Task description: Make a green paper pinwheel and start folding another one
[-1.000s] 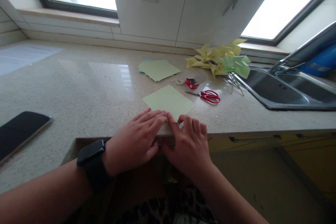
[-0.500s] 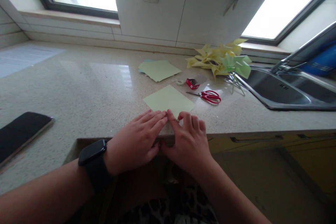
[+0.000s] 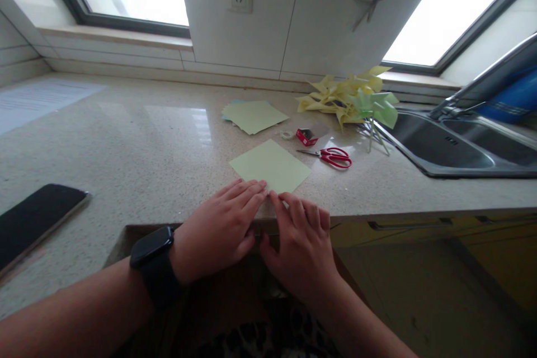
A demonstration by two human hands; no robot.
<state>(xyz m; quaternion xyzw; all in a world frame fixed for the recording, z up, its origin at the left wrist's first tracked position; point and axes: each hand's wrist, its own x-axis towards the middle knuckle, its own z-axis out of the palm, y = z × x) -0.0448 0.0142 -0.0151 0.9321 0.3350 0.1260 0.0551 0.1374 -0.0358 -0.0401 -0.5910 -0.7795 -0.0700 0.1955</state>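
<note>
A pale green sheet of paper (image 3: 271, 165) lies on the counter with one corner toward me. My left hand (image 3: 224, 221) rests across its lower left edge, fingers stretched out side by side and the thumb below the counter's edge. At the near corner, the index fingertip of my right hand (image 3: 300, 235) presses down close to the left fingertips; its other fingers are bent loosely and the thumb stands apart. Neither hand grips anything. Part of the near corner is hidden under the fingers.
Beyond the sheet lie a paper stack (image 3: 255, 116), a tape roll (image 3: 287, 135), a small red box (image 3: 306, 137) and red-handled scissors (image 3: 333, 157). Paper pinwheels (image 3: 342, 98) lie beside the sink (image 3: 440, 145). A phone (image 3: 42, 212) and printed sheet (image 3: 42, 98) are at left.
My right index fingertip has slid down toward the near corner, and the other right fingers have uncurled somewhat. My left hand stays on the paper. The view has tilted slightly up.
</note>
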